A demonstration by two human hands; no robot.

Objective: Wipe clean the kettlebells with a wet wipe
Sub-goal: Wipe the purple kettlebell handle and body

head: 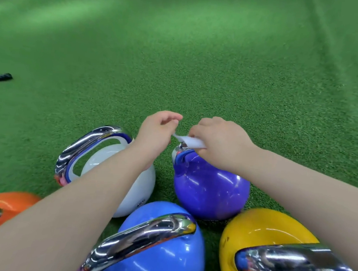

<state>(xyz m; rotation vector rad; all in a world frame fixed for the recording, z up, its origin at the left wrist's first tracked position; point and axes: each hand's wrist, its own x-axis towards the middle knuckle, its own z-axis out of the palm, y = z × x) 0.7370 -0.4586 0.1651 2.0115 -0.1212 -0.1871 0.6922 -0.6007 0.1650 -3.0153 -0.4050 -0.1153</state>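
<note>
Several kettlebells with chrome handles stand on green turf: a white one, a purple one, a light blue one, a yellow one and an orange one at the left edge. Above the purple kettlebell's handle, both hands hold a white wet wipe. My left hand pinches its left end. My right hand grips its right part, just over the handle top, which it mostly hides.
Green artificial turf stretches ahead and to both sides. A black rope end lies at the far left. The light blue and yellow kettlebells stand close in front of me, their handles reaching toward the camera.
</note>
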